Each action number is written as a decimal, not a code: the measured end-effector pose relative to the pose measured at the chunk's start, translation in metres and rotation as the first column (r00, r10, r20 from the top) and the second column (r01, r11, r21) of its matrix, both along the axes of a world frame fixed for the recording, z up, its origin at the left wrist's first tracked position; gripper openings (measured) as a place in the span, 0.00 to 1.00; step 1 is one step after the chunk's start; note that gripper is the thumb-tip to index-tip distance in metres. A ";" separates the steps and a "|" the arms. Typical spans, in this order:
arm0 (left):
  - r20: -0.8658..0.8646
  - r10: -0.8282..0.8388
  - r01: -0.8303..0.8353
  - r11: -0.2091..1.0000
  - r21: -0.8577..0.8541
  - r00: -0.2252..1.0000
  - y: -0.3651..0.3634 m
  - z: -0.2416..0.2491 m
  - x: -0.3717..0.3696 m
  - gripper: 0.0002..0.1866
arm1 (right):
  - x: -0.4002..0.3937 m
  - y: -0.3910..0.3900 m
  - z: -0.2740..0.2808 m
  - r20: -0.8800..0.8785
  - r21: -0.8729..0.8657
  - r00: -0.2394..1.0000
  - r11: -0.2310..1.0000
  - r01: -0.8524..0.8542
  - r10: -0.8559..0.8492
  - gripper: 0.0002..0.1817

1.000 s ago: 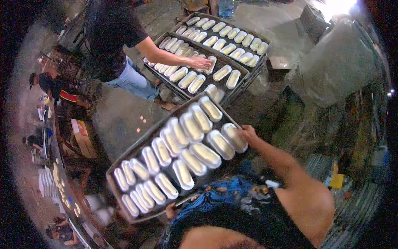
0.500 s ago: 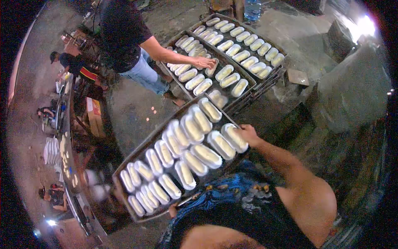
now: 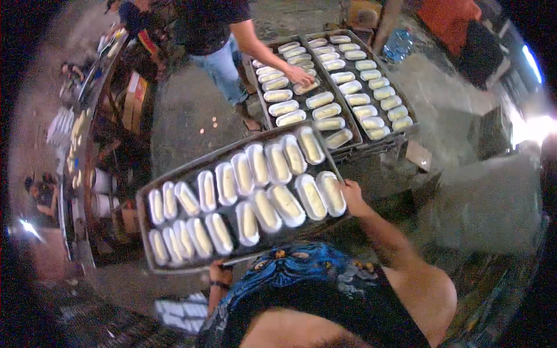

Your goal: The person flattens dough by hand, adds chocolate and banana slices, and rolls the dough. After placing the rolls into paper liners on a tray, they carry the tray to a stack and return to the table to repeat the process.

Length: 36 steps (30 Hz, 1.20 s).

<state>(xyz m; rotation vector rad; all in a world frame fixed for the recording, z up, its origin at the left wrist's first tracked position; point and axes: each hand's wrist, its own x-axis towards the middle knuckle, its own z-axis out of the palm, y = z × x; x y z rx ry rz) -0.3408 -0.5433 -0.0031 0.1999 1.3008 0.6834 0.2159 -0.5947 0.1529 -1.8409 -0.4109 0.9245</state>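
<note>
A long dark tray (image 3: 200, 268) lies across the front of my body, tilted up toward its right end. Two rows of white oval paper cups with pale dough (image 3: 243, 169) fill it. My right hand (image 3: 351, 197) grips the tray's right end, beside the last cup. My left hand (image 3: 220, 272) is at the tray's near edge, left of my shirt, with its fingers partly under the rim. Beyond the far right corner, a person's hand (image 3: 299, 76) touches a cup in another filled tray (image 3: 352, 124).
A second filled tray (image 3: 413, 116) adjoins the other person's tray. That person stands at the top, left of both trays. A water bottle (image 3: 398, 45) and a small box (image 3: 418, 156) are to the right. Other people and a long worktable (image 3: 96, 136) are at the left.
The tray in my hands has turned toward level in the view, its left end moving up and left. The far trays now appear further right. My left hand and wristband show more.
</note>
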 end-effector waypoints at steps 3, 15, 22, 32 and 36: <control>0.071 0.064 -0.063 0.998 -0.019 0.995 0.002 -0.033 0.010 0.02 | -0.006 -0.003 0.014 -0.089 0.078 0.995 0.995 0.054 -0.047 0.14; 0.339 -0.360 0.407 0.910 -0.076 0.869 0.093 0.021 0.071 0.07 | 0.001 -0.048 0.050 0.120 -0.066 0.952 0.954 0.291 -0.282 0.14; 0.138 -0.405 0.369 0.901 0.226 0.904 0.114 -0.106 0.099 0.06 | 0.008 -0.070 0.033 0.123 0.045 0.940 0.948 0.316 -0.319 0.18; 0.336 -0.551 0.541 0.831 0.134 0.763 0.151 -0.057 0.116 0.13 | 0.032 -0.038 0.015 0.457 0.012 0.860 0.969 0.248 -0.226 0.18; 0.621 -0.438 0.458 0.878 0.139 0.651 0.126 -0.010 0.113 0.14 | 0.018 -0.032 0.038 0.465 0.123 0.856 0.974 0.190 -0.225 0.19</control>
